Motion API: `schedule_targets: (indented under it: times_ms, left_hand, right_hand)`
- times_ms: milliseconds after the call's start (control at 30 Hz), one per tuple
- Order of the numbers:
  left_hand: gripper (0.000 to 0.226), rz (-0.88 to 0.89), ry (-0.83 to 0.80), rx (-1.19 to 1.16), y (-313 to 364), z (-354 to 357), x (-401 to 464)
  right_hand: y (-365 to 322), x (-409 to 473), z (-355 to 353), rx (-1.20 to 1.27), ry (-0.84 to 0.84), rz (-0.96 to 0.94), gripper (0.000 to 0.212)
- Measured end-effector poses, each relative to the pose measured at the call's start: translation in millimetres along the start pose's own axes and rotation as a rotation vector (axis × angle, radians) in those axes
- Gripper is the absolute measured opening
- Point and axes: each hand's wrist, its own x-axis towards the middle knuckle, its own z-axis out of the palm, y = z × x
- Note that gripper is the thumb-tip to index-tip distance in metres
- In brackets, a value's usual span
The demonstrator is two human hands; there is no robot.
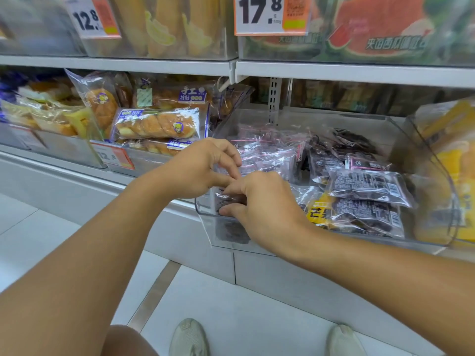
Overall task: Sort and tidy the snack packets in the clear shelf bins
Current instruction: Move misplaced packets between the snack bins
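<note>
A clear shelf bin (421, 150) holds several small clear packets of dark snacks (365, 187), some stacked at the back left (267, 155), one with a yellow label (320, 209). My right hand (264, 206) reaches over the bin's front left corner, fingers and thumb pinching a small dark packet (228, 200). My left hand (203, 168) hovers just above it with curled fingers touching the packets at the bin's left edge; what it holds is hidden.
To the left, a bin of twisted bread packs (156, 124) with a price tag (113, 156). A bin of yellow packs (452, 160) stands at the right. Upper shelf bins carry price tags (270, 14). My shoes (189, 337) stand on the tiled floor.
</note>
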Motion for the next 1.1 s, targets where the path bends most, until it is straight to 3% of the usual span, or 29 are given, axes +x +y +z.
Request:
schedule_targets:
  times_ms: [167, 300, 400, 500, 733, 800, 867, 933, 1000, 1100]
  left_hand:
    - [0.021, -0.062, -0.064, -0.022, 6.1, -4.1, -1.2]
    - [0.026, -0.080, -0.063, -0.017, 8.4, -2.4, 0.8]
    - [0.038, -0.083, -0.062, 0.003, 7.8, -1.3, 1.8]
    - [0.036, -0.096, -0.072, 0.029, 7.7, -1.6, 1.1]
    - [0.022, -0.078, -0.021, 0.079, 15.4, -1.3, -2.0]
    - [0.009, -0.064, 0.070, 0.074, 24.1, -0.7, -1.8]
    - [0.027, -0.058, 0.151, 0.097, 34.9, 3.5, 0.2]
    - [0.034, -0.058, 0.133, 0.201, 45.0, 10.9, 3.6]
    - [0.032, -0.097, 0.053, 0.309, 52.9, 19.5, 8.5]
    - [0.022, -0.187, 0.066, 0.360, 62.2, 26.2, 15.4]
  right_hand:
    - [0.6, -9.1, 2.1, -0.002, 0.034, -0.050, 0.009]
    - [-0.4, -5.8, 3.6, 0.056, 0.058, 0.003, 0.023]
    - [-6.3, -4.4, 10.4, 0.055, 0.096, -0.003, 0.006]
    - [-5.6, -3.0, 15.0, 0.093, 0.120, 0.042, 0.007]
    - [-10.1, -7.7, -19.1, -0.161, -0.199, -0.032, 0.021]
    - [-2.8, -11.1, -51.9, -0.241, -0.037, -0.064, 0.027]
    - [13.2, -7.6, -84.2, -0.397, 0.091, -0.028, 0.042]
    - [29.5, -0.8, -97.1, -0.480, -0.101, 0.079, 0.063]
    - [40.2, 1.9, -87.1, -0.462, -0.360, 0.175, 0.064]
    - [47.0, 2.8, -74.7, -0.451, -0.364, 0.056, 0.045]
